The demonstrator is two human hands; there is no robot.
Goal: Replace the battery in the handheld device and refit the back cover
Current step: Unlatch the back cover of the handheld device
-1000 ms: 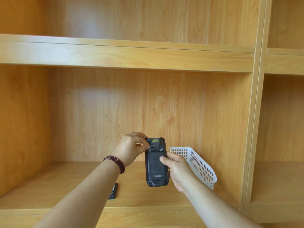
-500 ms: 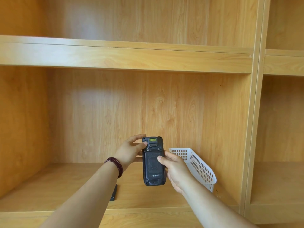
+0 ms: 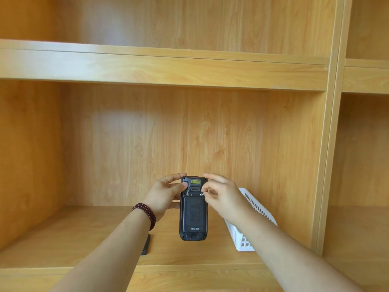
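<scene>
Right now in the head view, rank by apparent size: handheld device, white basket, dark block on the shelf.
1. white basket, though the right arm hides part of it
2. handheld device, nearer the camera, so the order against the basket is unsure
3. dark block, partly hidden

The only readable text is the brand "urovo", in small pale letters near the lower end of the back cover (image 3: 193, 213) of the handheld device (image 3: 193, 208). A small yellow label (image 3: 195, 181) sits near the device's top end, but its print is too small to read. Nothing else in view bears any legible writing, number or sign.
</scene>
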